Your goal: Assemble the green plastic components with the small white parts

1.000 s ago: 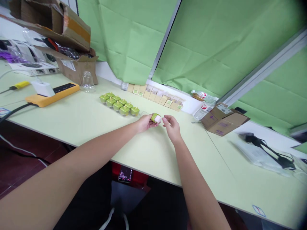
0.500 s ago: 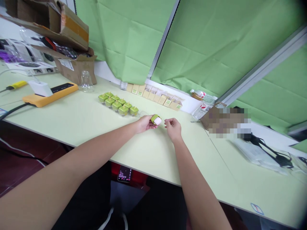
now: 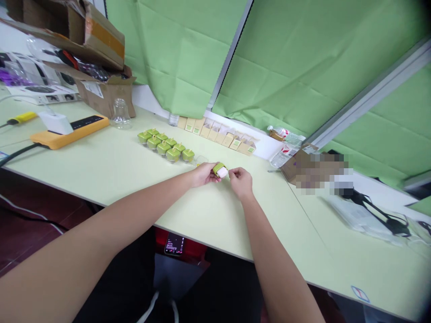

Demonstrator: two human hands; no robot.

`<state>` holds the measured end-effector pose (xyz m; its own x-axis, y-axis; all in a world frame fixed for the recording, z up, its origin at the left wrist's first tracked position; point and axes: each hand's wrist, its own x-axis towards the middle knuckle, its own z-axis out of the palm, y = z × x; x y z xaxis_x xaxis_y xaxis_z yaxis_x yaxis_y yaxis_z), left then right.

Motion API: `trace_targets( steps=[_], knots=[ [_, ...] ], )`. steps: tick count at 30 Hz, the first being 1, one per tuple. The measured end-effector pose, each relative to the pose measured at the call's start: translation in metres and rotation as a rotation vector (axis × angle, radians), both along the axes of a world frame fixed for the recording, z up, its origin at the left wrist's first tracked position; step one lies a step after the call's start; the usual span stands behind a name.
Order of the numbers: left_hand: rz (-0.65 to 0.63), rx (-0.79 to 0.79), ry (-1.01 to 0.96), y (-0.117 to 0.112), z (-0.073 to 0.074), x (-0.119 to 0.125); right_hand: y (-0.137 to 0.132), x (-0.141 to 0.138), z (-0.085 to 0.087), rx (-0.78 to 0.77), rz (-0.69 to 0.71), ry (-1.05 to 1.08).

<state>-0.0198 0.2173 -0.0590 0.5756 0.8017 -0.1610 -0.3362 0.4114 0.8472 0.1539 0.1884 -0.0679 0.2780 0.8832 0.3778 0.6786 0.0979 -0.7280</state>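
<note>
My left hand (image 3: pixel 204 174) grips a small green-and-white piece (image 3: pixel 220 170) just above the pale green table (image 3: pixel 111 170). My right hand (image 3: pixel 241 181) is curled, its fingertips pinched against the right side of that same piece. To the left, several matching green pieces (image 3: pixel 164 146) stand in two short rows on the table. Behind them a row of small tan boxes (image 3: pixel 217 133) lines the wall under the green curtain.
A yellow power strip (image 3: pixel 69 131) with a white plug lies at left, next to a clear glass dome (image 3: pixel 120 115) and stacked cardboard boxes (image 3: pixel 84 49). A brown carton (image 3: pixel 296 166), plastic bottles (image 3: pixel 286 139) and a bagged black cable (image 3: pixel 377 213) sit at right.
My right hand has closed in leftward and now pinches the piece that my left hand holds. The left hand has barely moved.
</note>
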Motion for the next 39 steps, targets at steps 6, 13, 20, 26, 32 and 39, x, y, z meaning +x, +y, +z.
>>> trace_targets(
  steps=[6, 13, 20, 26, 32, 39],
  knots=[
    [0.005, 0.004, 0.024, -0.0004, 0.0004, 0.0013, 0.0019, -0.0035, -0.0021, 0.06, 0.006, -0.01],
    [0.006, 0.015, 0.028, -0.0008, 0.0001, 0.0023, 0.0027, -0.0035, -0.007, 0.088, 0.06, 0.039],
    [0.007, 0.029, 0.039, 0.0001, -0.0012, 0.0024, 0.0001, -0.0035, -0.0033, 0.077, 0.054, 0.105],
    [0.009, 0.037, 0.051, -0.0018, 0.0004, 0.0017, -0.0023, -0.0039, -0.001, 0.095, 0.03, 0.112],
    [0.014, 0.046, 0.064, -0.0011, -0.0004, 0.0023, -0.0038, -0.0058, 0.0014, 0.115, 0.03, 0.149],
    [0.013, 0.057, 0.034, -0.0007, -0.0018, 0.0025, -0.0021, -0.0054, -0.0017, 0.104, 0.058, 0.127]
  ],
)
